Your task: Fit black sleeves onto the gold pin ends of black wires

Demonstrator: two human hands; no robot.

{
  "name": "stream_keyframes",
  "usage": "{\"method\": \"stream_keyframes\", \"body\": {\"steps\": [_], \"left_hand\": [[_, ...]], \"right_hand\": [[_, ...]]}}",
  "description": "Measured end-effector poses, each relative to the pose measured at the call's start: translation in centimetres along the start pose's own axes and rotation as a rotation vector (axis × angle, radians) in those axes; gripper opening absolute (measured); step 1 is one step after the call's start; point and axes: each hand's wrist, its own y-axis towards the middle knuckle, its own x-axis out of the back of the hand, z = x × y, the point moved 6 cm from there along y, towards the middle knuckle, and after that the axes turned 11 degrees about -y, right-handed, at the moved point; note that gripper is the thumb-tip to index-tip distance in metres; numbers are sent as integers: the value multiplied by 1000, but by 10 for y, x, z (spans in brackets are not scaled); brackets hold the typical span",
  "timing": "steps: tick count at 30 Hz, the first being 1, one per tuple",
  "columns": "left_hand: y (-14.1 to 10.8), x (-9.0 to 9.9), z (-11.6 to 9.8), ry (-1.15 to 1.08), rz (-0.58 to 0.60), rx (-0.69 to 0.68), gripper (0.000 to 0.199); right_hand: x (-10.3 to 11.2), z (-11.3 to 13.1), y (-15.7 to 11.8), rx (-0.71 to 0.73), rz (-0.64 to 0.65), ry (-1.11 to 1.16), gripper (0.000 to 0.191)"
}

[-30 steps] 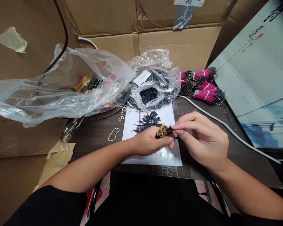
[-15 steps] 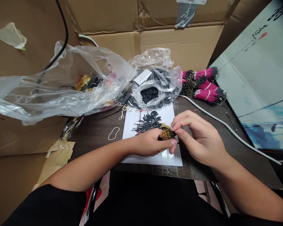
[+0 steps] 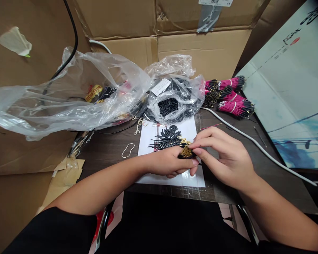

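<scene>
Fingers (image 3: 205,140) of the right hand (image 3: 225,158) were bent and almost closed, thumb and forefinger pinching the end of a bundle of gold-tipped black wires (image 3: 186,152), though the fingertips hid exactly what they gripped. The left hand (image 3: 169,161) was curled shut around the bundle's lower part, which was held just above the right side of a sheet of white paper (image 3: 175,180). Compared with a second earlier, the bundle sat lower and tighter against the left hand, with less of its gold showing, and the right hand had dropped slightly. A pile of short black tubes (image 3: 167,133) lay on the paper just behind the hands. A rubber band (image 3: 127,150) lay left of the paper on the dark table (image 3: 106,162). Farther back sat a clear plastic bag of black tubes (image 3: 175,102), with bundles of pink wires (image 3: 235,107) to its right. A grey cable (image 3: 254,146) curved along the table's right side, well apart from the hands.
</scene>
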Motion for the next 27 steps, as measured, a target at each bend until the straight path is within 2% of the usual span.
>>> {"method": "stream_keyframes", "body": {"steps": [8,15,22,27], "left_hand": [[0,1,2,-242,38,28,29],[1,-1,4,-338,101,47,30],[0,1,6,-330,26,65,29],[-3,4,-2,-231,-29,-16,32]], "right_hand": [[0,3,-6,-1,-90,-44,43],[-1,4,-8,50,-143,-133,41],[-3,5,-9,108,-148,-179,40],[0,7,-8,136,-165,-190,46]]}}
